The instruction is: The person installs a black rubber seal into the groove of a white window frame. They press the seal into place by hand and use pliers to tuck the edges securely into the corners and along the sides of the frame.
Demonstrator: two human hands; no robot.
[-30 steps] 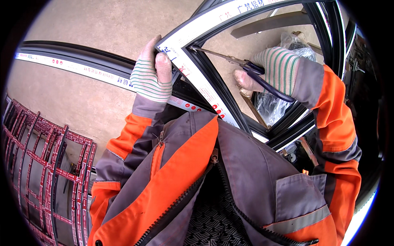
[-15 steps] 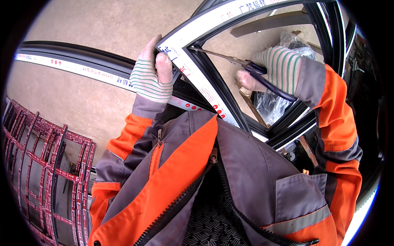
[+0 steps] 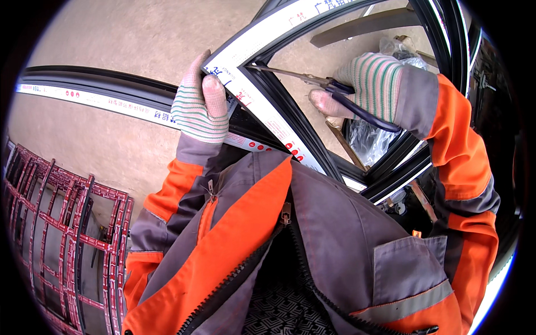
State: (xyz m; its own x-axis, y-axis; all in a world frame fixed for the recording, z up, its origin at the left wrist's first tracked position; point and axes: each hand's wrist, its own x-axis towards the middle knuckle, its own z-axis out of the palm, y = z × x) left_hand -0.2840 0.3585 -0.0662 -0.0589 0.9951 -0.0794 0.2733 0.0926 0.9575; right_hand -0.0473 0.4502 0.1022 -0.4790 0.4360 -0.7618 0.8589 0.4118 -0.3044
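A metal window frame (image 3: pixel 269 118), black with white printed protective film, lies tilted across the area in front of me. My left hand (image 3: pixel 201 106), in a striped knit glove, grips its corner, thumb on the near side and fingers mostly hidden behind. In my gloved right hand (image 3: pixel 368 89) are scissors (image 3: pixel 329 85) with dark handles. Their blades reach left through the frame's opening, and the tips touch or nearly touch the inner corner by the black gasket strip (image 3: pixel 258 60). The blades look close together.
Another long film-covered profile (image 3: pixel 100 106) runs off to the left. Red-wrapped metal racking (image 3: pixel 67 223) stands at the lower left. Beyond the opening lie crumpled clear plastic (image 3: pixel 371 142) and a grey strip (image 3: pixel 363 29) on the concrete floor (image 3: pixel 139 33).
Both hands, the frame corner and the scissors have shifted slightly left in the view. My grips look the same, and the scissor tips stay at the inner corner.
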